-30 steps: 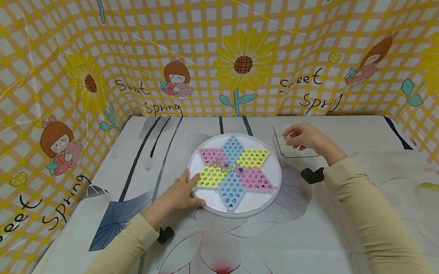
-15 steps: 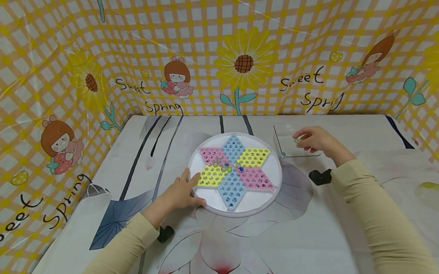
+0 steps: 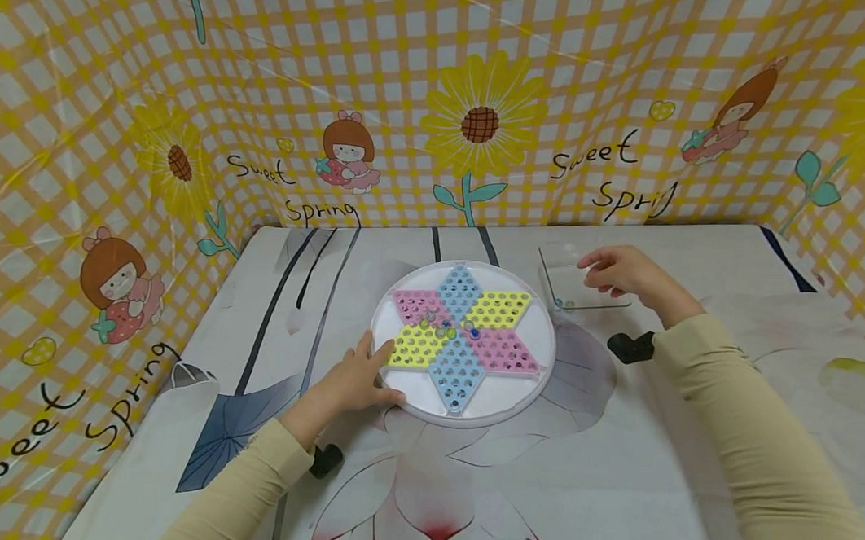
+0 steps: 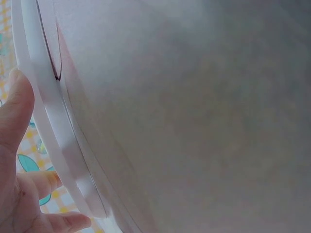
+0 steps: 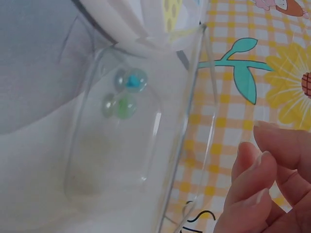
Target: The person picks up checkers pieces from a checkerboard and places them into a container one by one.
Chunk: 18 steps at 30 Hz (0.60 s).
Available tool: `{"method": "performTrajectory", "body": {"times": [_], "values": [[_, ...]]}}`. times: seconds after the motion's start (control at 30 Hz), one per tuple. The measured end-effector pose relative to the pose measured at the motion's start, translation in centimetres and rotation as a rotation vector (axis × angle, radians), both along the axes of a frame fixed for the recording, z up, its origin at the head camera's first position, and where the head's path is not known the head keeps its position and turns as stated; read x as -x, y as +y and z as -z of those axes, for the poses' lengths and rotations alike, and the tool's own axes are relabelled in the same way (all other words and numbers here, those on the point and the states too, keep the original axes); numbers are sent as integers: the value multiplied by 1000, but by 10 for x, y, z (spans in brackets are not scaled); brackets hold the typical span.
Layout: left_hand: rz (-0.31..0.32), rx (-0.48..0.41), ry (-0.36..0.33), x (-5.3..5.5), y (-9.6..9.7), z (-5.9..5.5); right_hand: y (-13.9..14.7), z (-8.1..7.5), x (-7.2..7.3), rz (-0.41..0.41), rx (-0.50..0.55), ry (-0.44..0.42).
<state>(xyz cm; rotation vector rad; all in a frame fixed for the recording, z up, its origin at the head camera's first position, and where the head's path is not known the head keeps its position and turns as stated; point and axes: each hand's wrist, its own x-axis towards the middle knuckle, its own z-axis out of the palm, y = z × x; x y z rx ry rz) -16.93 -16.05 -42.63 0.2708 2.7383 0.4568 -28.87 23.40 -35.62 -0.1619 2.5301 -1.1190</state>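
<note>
A round white Chinese checkers board (image 3: pixel 517 393) with a pink, yellow and blue star lies on the table. Several glass marbles (image 3: pixel 451 334) sit near its middle. My left hand (image 3: pixel 349 380) rests against the board's left rim, fingers spread, thumb at the near side. My right hand (image 3: pixel 626 274) hovers over a clear plastic box (image 3: pixel 547 280) right of the board, its fingers loosely bent with nothing between them. Inside the box, a blue marble (image 5: pixel 134 80) and a green marble (image 5: pixel 125 106) lie side by side at one end.
A tablecloth with flower prints (image 3: pixel 435 498) covers the table. Behind and to the left hangs a yellow checked curtain (image 3: pixel 406 65) with sunflowers and cartoon girls. Black wrist mounts (image 3: pixel 327 462) sit below both wrists.
My right hand has moved a little to the right over the box and let go of the green marble, which now lies in the box. My left hand has stayed on the board's rim.
</note>
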Motion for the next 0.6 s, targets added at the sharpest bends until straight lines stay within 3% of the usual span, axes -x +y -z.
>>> {"method": "performTrajectory", "body": {"times": [0.3, 0.6], "values": [[4, 1, 0, 0, 0, 0, -18, -2, 0, -13, -1, 15], [9, 1, 5, 1, 0, 0, -55, 2, -4, -62, 25, 6]]}}
